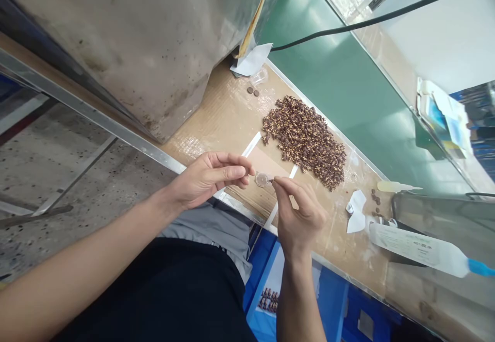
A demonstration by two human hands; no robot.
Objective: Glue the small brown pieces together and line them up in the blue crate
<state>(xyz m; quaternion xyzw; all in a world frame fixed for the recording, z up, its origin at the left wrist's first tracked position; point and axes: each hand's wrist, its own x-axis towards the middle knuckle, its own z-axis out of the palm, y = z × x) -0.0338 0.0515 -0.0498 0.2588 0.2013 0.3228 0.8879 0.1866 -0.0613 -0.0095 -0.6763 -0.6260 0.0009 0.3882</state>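
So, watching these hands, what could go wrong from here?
First, the clear piece is small and seems pinched only at the fingertips of the right hand, so it might slip; being see-through, it could be hard to spot on the table. Second, the brown pile lies loose just beyond both hands, so a knock from the right hand or the left hand could scatter it.

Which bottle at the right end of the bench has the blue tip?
The big white labelled bottle. The smaller bottle above it in the view is pale yellow, with no blue.
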